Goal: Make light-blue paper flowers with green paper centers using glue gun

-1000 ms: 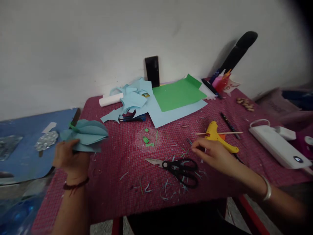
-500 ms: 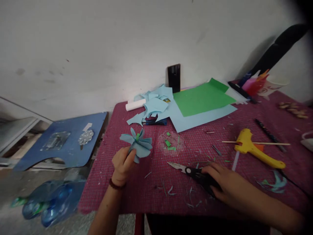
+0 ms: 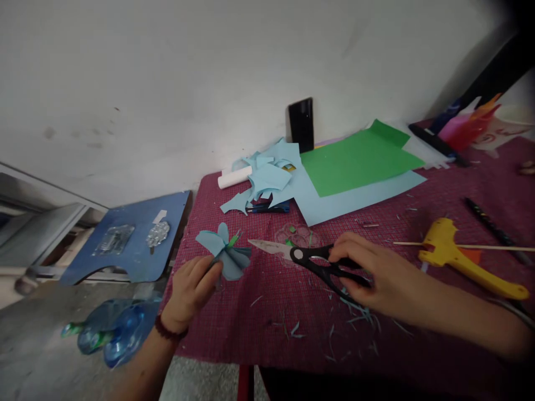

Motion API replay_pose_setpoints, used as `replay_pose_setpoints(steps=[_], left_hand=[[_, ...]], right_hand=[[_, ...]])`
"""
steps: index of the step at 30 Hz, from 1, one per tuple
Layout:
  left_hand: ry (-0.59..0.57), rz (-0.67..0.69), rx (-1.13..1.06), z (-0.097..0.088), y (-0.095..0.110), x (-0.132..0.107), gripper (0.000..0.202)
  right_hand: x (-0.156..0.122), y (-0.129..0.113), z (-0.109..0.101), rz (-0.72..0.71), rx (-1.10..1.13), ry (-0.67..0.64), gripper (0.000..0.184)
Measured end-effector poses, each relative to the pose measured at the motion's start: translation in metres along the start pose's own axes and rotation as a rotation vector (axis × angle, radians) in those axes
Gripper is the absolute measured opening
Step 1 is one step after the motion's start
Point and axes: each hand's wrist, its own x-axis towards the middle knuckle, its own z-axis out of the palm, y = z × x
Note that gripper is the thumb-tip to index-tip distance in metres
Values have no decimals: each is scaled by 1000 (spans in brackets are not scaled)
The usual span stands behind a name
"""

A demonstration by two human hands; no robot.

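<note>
A blue paper flower (image 3: 232,262) with a green centre is pinched from below in my left hand (image 3: 190,289), over the left part of the table. My right hand (image 3: 363,267) grips black-handled scissors (image 3: 307,257), raised above the cloth. Their blades point left and look closed, with the tip close to the flower's right petals. Whether the tip touches the flower I cannot tell. Behind the scissors lies a clear round disc (image 3: 284,231) with green scraps on it, partly covered by the blades.
Green paper (image 3: 359,161) and blue paper pieces (image 3: 270,178) lie at the back beside a white roll (image 3: 234,177). A phone (image 3: 301,125) leans on the wall. At right are a yellow glue gun (image 3: 443,239), a stick and a pen (image 3: 487,220). Clippings litter the front.
My right hand has lifted the scissors off the table and brought them left, close to the flower. My left hand still holds the flower, now turned slightly. The view has shifted a little.
</note>
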Motion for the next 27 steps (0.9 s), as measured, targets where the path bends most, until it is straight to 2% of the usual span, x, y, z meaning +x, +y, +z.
replay_pose_setpoints(steps=[3, 6, 10, 13, 15, 18, 20, 22, 25, 27], left_hand=[[80, -86, -53, 12, 5, -5, 33], [199, -256, -14, 20, 16, -3, 27], [347, -539, 15, 23, 40, 2, 15], [506, -696, -106, 28, 60, 0, 26], [559, -810, -189, 33, 72, -4, 34], [455, -931, -390, 37, 90, -12, 34], [367, -933, -536, 35, 100, -16, 34], [293, -886, -636, 29, 107, -19, 32], [175, -753, -751, 17, 113, -21, 17], [156, -673, -824, 9, 113, -21, 14]], right_hand=[[9, 0, -1, -27, -14, 5, 29], [6, 6, 2, -22, -38, 8, 29], [-19, 18, 18, 51, -64, -94, 25], [-41, 24, 27, 68, -97, -127, 26], [-50, 25, 25, 61, -106, -74, 24], [-54, 23, 13, 51, -107, 49, 19], [-54, 18, 3, 46, -121, 100, 16], [-52, 13, -5, 36, -138, 114, 14], [-49, 7, -13, 2, -151, 94, 12], [-46, 5, -17, -28, -159, 81, 13]])
